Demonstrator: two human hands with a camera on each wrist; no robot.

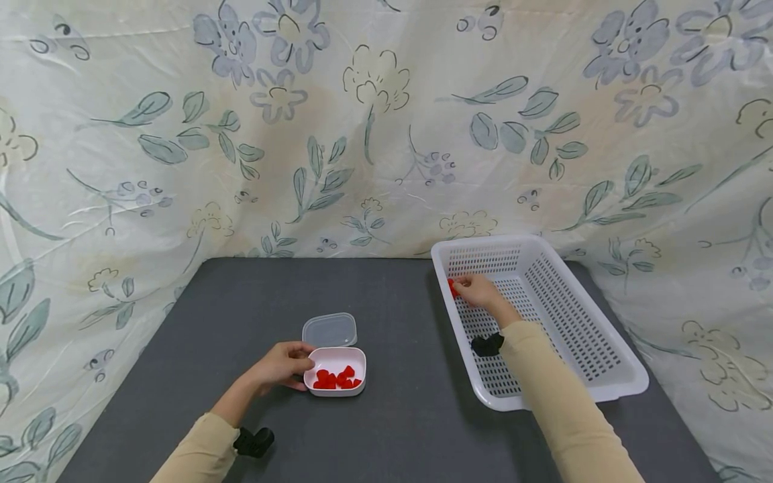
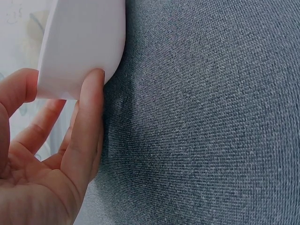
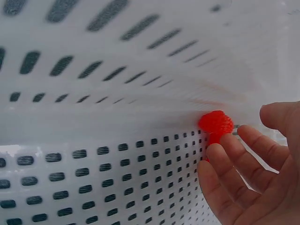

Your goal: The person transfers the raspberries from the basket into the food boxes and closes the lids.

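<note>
so far: one red berry-like piece (image 3: pixel 215 123) sits in the white slotted basket (image 1: pixel 604 349), at its far left corner against the wall; as far as i can judge, the moving of pieces is only begun.
left to do: a cluster of red pieces (image 1: pixel 335 379) lies in the small white container (image 1: pixel 359 362), so most of the lot seems not yet carried over.
right hand (image 1: pixel 477 290): inside the basket, fingers loosely curved at the red piece; fingertips (image 3: pixel 220 152) are right by it, but whether they pinch it or have let go i cannot tell.
left hand (image 1: pixel 280 365): fingers and thumb curled round the left edge of the container, steadying it; the wrist view shows a finger (image 2: pixel 89 117) pressed to its white wall.
lid: clear lid (image 1: pixel 329 330) lies flat just behind the container, off it.
surface: dark grey cloth-like tabletop (image 1: pixel 392 302), finely woven in the wrist view.
room: a pale sheet with blue-grey flowers and leaves (image 1: pixel 374 134) hangs behind and along both sides.
sleeves: tan, with a black camera strapped at each wrist.
</note>
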